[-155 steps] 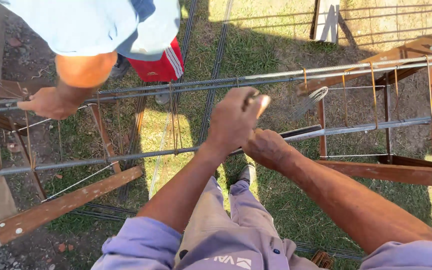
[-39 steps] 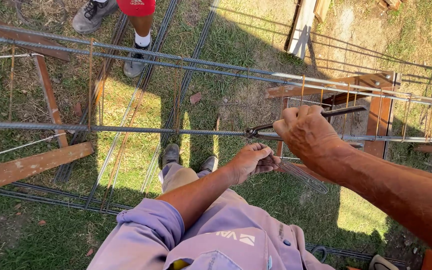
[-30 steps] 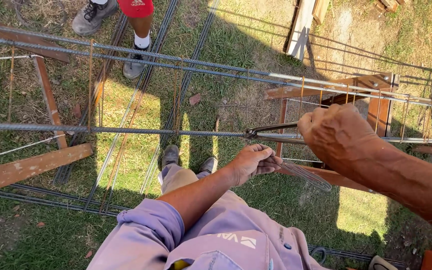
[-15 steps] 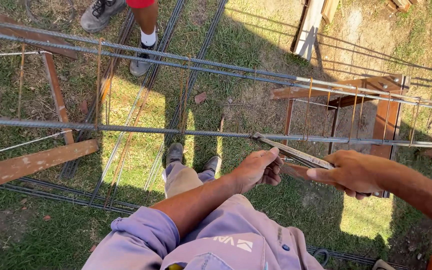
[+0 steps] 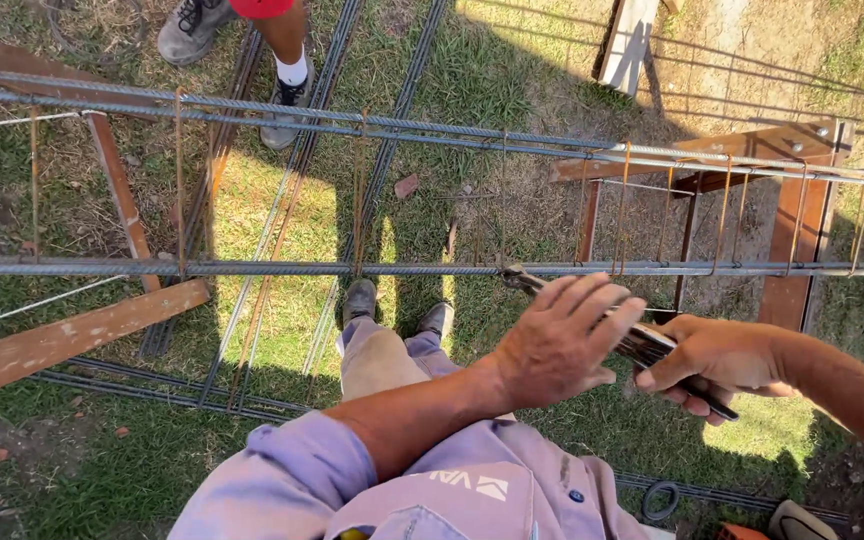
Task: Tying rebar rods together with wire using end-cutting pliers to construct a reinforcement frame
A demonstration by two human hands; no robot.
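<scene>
Right hand: the right hand (image 5: 717, 362) gripped the handles of the pliers (image 5: 642, 345), right of centre, fingers wrapped tight.
Left hand: the left hand (image 5: 562, 340) hovered open over the pliers, fingers spread – holding nothing.
Pliers: nose at the near steel bar (image 5: 252, 268), mid-frame.
Handling: likely stiff, heavy bars – best held between the thin wire hoops (image 5: 180, 180).
Around: wooden trestle (image 5: 802, 200) at right; another person's shoe (image 5: 287, 100) upper left; grass below.
</scene>
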